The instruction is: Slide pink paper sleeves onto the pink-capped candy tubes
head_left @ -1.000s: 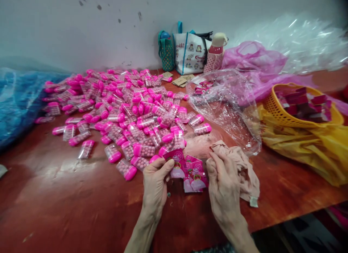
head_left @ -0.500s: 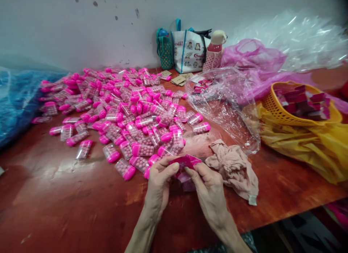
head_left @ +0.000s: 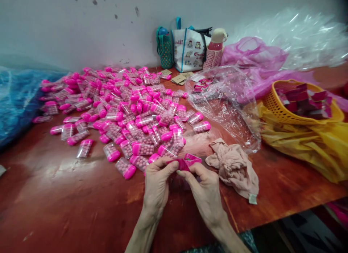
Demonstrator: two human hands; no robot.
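Thumb and fingers of my left hand [head_left: 158, 182] pinch one end of a small magenta printed label [head_left: 189, 160]. My right hand [head_left: 206, 187] is closed on its other end, with the thumb near the left thumb. The label looks folded or bent between the fingers, and much of it is hidden by them. Just beyond my hands lies a large pile of clear plastic bottles [head_left: 143, 149] with bright pink caps and small pink balls inside. To the right of my right hand is a crumpled beige cloth [head_left: 235, 167].
A yellow basket [head_left: 282, 115] of magenta pieces stands at the right on a yellow plastic bag [head_left: 304, 147]. Clear plastic film [head_left: 225, 104] lies left of it. Against the wall are a white bag [head_left: 187, 49] and a pink bottle [head_left: 214, 51]. Blue plastic [head_left: 19, 104] lies at far left.
The label has been turned and pressed together between my fingers, and a printed face now shows. My hands have shifted slightly left and closer together. A purplish translucent part below is now mostly out of sight.
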